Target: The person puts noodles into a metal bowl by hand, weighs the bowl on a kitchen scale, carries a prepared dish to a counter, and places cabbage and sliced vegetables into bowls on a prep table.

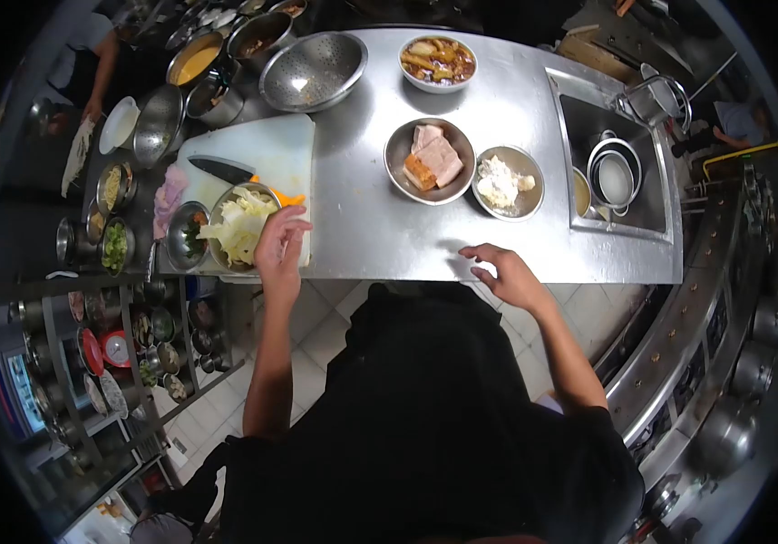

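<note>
My left hand (281, 247) is at the right side of a metal bowl of chopped cabbage (242, 225), fingers bent and apart, nothing visible in them. Whether it touches the bowl I cannot tell. The bowl stands on a white cutting board (289, 150), with a dark-bladed knife (218, 168) and something orange (289, 199) behind it. My right hand (500, 274) hovers over the front edge of the steel table (362, 245), fingers apart and empty. Beyond it are a bowl of white powdery food (503, 184) and a bowl with meat blocks (434, 160).
A bowl of brown stew (439, 62) and a colander (314, 72) stand at the back. The sink (629, 218) on the right holds pots. Bowls of chopped vegetables (115, 245) are at the left. A person's arm (103, 77) shows at the upper left.
</note>
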Action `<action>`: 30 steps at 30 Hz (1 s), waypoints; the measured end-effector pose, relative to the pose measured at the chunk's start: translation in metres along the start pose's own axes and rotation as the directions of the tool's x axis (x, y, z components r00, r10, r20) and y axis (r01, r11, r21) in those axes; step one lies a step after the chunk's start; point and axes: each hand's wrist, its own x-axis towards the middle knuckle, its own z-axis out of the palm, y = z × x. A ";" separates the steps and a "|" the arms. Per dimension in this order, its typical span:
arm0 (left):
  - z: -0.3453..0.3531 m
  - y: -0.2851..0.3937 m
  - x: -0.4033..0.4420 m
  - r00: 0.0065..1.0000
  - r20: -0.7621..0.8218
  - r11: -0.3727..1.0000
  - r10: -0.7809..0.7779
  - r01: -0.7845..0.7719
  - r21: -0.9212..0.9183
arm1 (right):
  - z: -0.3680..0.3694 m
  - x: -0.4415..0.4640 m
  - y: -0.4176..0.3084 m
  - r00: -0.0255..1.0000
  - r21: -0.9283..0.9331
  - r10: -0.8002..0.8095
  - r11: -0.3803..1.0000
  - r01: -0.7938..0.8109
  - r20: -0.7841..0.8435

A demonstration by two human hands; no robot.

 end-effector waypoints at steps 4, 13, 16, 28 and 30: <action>0.007 -0.004 0.005 0.998 0.051 0.998 -0.026 0.023 0.052 | -0.001 -0.003 0.000 1.000 -0.015 0.013 1.000 -0.013 -0.005; 0.012 -0.011 0.002 0.997 0.052 0.998 -0.056 0.055 0.029 | -0.002 0.002 -0.003 1.000 -0.011 -0.017 1.000 0.017 -0.008; 0.013 -0.011 -0.002 0.997 0.045 0.998 -0.067 0.068 -0.004 | -0.002 0.005 -0.002 1.000 -0.013 -0.023 1.000 0.023 0.009; 0.019 -0.003 0.012 0.998 0.043 0.999 -0.036 0.037 -0.024 | -0.012 0.011 -0.012 0.999 -0.057 -0.052 0.997 0.052 0.001; 0.018 -0.004 0.014 0.998 0.048 0.999 -0.044 0.044 0.000 | -0.012 0.010 -0.011 0.999 -0.047 -0.053 0.997 0.053 0.001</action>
